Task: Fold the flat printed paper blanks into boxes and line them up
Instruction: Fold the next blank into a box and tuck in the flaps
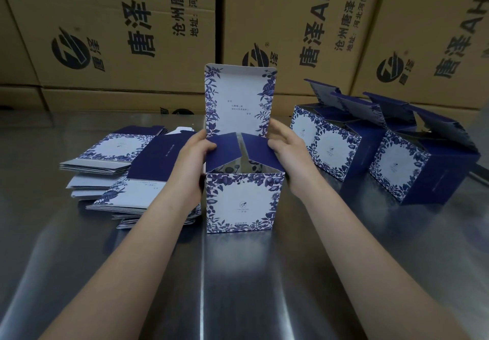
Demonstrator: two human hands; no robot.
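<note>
Brown cartons (105,35) back a steel bench (238,273); mid-bench stands the half-formed box (242,202), lid (238,96) upright. Here the left hand (194,154) and right hand (287,151) each clasp a side wall, thumbs pressing the blue flaps (225,149) inward (light, easily creased card, I'd judge); best held near the folds.

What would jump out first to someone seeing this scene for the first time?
A blue-and-white flowered box stands in the middle, lid upright, with the left hand and right hand holding its sides at the navy flaps. A pile of flat blanks lies to its left, a row of folded boxes with open lids stands to its right, and brown cartons fill the background.
</note>
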